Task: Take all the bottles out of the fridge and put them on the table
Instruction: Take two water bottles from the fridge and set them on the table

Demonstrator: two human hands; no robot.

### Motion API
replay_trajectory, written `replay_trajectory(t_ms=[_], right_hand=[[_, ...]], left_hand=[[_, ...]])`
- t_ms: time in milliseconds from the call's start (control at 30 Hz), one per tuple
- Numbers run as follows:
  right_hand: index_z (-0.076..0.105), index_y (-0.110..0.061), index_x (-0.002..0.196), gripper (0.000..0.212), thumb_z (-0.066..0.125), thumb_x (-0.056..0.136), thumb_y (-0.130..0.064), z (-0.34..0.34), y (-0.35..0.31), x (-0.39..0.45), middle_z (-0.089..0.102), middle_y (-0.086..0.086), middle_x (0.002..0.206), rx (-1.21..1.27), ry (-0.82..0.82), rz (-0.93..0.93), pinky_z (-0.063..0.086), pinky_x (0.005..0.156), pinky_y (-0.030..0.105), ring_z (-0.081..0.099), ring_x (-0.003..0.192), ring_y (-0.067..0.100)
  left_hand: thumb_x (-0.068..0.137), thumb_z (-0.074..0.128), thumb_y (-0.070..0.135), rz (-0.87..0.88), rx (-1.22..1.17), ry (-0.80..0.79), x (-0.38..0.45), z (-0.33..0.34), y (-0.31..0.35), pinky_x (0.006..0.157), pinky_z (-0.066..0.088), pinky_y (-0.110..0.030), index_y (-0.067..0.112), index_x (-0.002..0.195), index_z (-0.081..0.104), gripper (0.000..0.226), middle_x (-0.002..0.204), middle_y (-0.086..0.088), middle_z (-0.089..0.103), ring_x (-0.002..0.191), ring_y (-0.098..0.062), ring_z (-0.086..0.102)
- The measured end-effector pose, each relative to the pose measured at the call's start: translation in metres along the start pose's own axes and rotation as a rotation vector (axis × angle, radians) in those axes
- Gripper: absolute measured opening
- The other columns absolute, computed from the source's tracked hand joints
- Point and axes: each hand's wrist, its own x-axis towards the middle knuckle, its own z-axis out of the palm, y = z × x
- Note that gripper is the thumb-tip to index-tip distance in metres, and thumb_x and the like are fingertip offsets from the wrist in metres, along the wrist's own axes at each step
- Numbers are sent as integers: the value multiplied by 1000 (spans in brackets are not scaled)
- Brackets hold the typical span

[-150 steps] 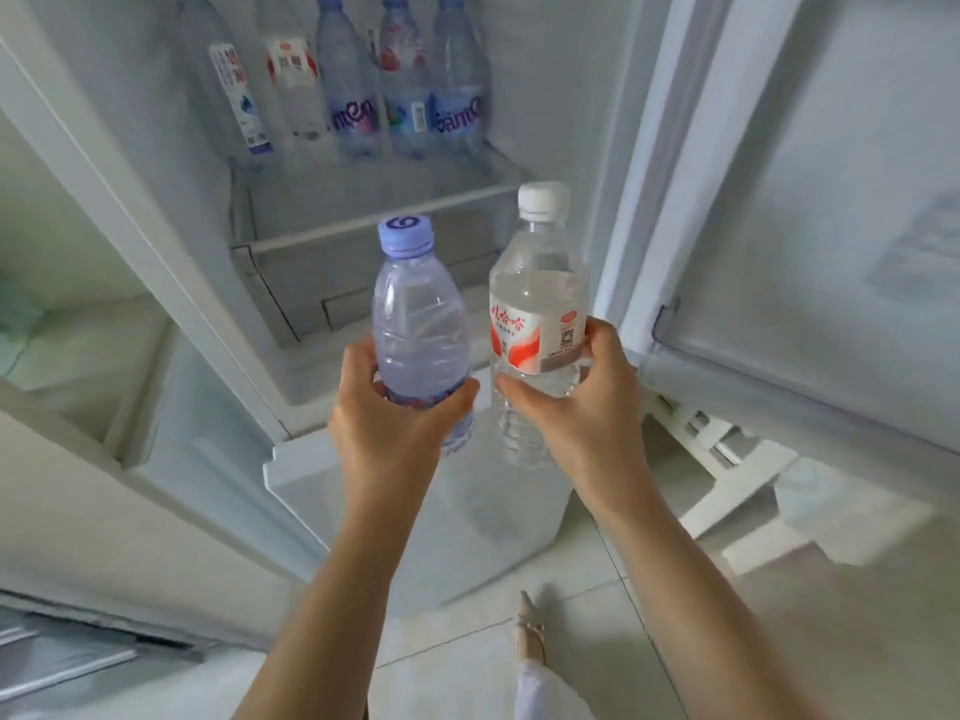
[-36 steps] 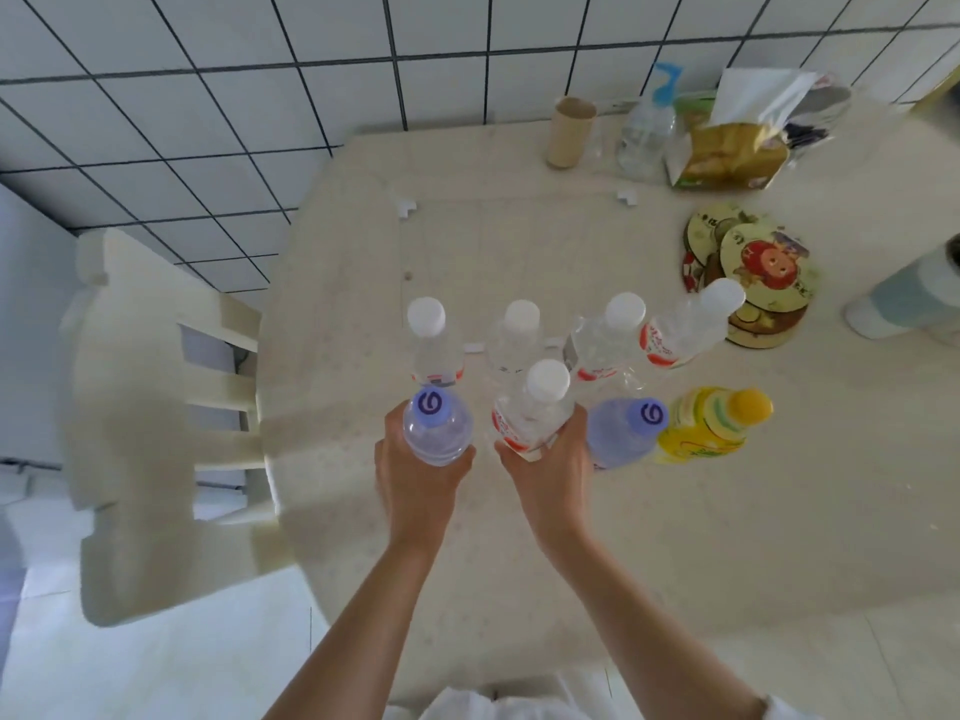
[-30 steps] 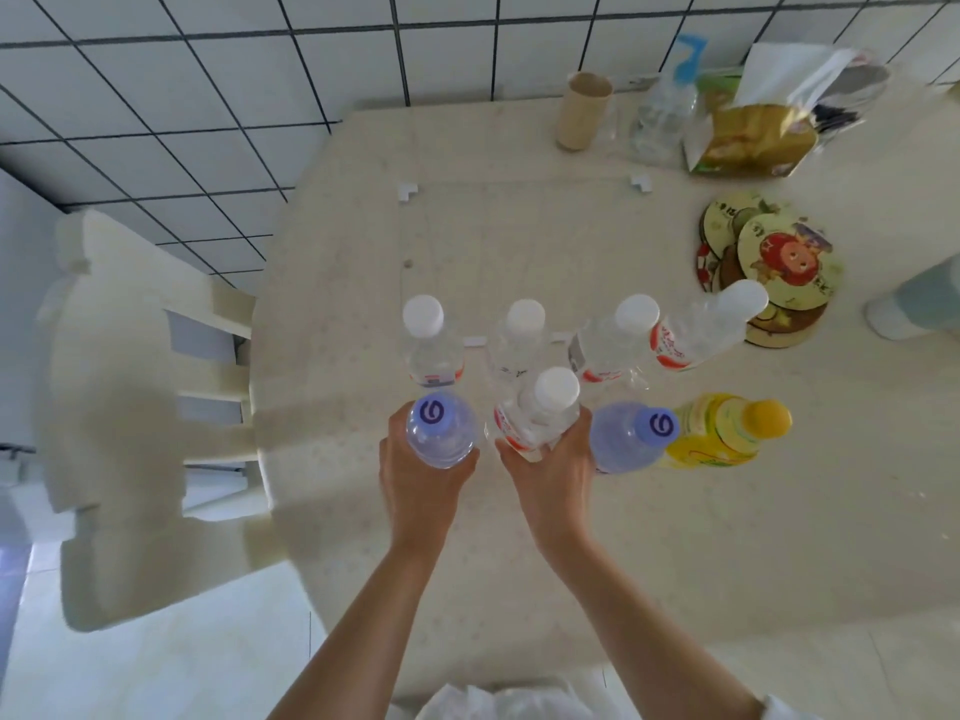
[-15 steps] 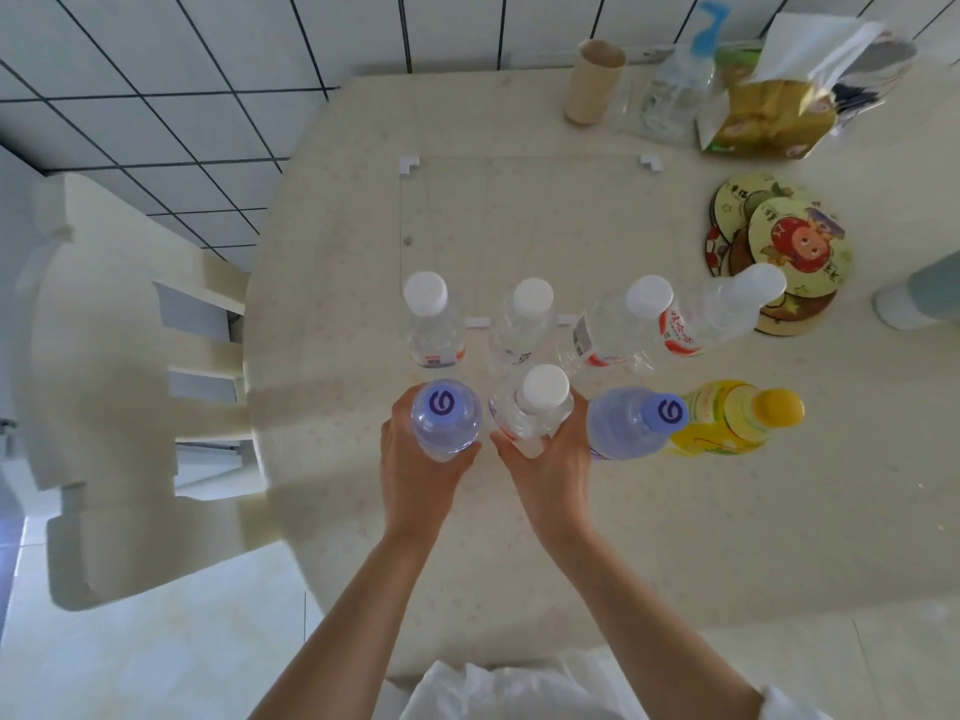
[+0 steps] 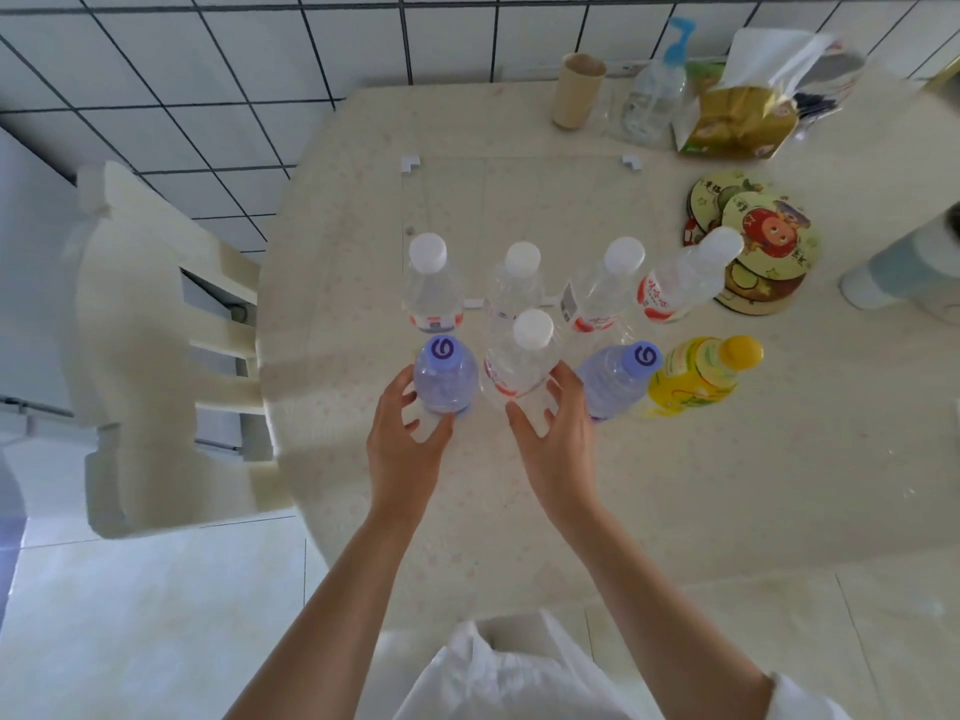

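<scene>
Eight bottles stand on the table (image 5: 727,485); both hands, left hand (image 5: 402,449) at 9 o'clock, right hand (image 5: 553,439), are spread, releasing two; fridge unseen.

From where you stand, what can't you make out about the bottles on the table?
- Head view: whether the left hand and right hand touch their bottles; the fingers blur against the bases.
- Label print on the white-capped bottle: too small.
- The fridge: out of frame, so any remaining bottles are unseen.
- The grey object: cut off by the right edge.
</scene>
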Motion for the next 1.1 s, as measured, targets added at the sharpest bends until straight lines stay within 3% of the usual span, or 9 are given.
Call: replay_trajectory(t_ms=[167,400,533,700,767,833,900,1000,1100], right_hand=[[39,-12,135,54,64,88,-17,-13,6,-25,48,-3,128,-15,-11,-38,46,99,46,51,119,17],[48,-12,126,37,58,90,-12,-50,26,-79,60,3,118,-51,-92,-160,48,96,44,57,110,14],[48,-19,127,35,55,93,-20,-84,39,-127,61,-2,118,-146,-221,-193,44,89,25,57,109,10],[50,-16,124,32,55,93,-22,-114,61,-189,61,1,118,-212,-395,-297,40,87,20,58,109,14],[51,-12,123,31,56,93,-21,-120,63,-213,61,2,118,-225,-470,-341,36,86,9,59,109,16],[51,-13,123,31,55,94,-21,-123,61,-235,60,-1,118,-229,-552,-363,29,82,-3,57,107,11],[50,-18,125,31,53,95,-26,-121,54,-260,58,-8,118,-249,-658,-391,27,81,-6,52,105,2],[49,-21,125,31,52,96,-28,-111,47,-289,57,-10,118,-243,-767,-440,28,85,-4,52,109,2],[47,-24,126,31,51,96,-30,-91,38,-325,58,-10,120,-251,-896,-493,39,94,12,53,114,5]], left_hand=[[87,68,13,-36,-121,21,-28,-12,5,81,50,-16,27,121,55,39,110,17,59,101,-7,61],[90,59,7,-29,-142,158,-109,-19,-2,79,53,-17,16,108,66,22,92,4,74,87,-4,67],[91,58,10,-59,-121,209,-187,-24,-7,74,50,-12,20,108,65,21,90,10,74,88,0,67],[92,59,11,-126,-64,254,-292,-36,-24,70,45,-4,23,107,65,20,90,14,73,84,7,64],[91,60,11,-154,-45,299,-329,-45,-30,70,45,-3,23,105,66,20,90,15,73,83,7,64],[90,60,11,-191,-44,349,-360,-56,-36,70,47,-5,26,102,65,20,88,16,73,83,7,64],[90,60,10,-229,-50,417,-390,-70,-44,71,47,-5,30,98,64,22,85,16,73,81,7,64],[90,61,9,-269,-34,487,-424,-87,-56,71,47,-6,30,99,64,23,82,18,72,80,6,65],[89,62,7,-321,-61,580,-458,-108,-73,71,47,-7,30,98,63,24,81,16,72,79,3,66]])
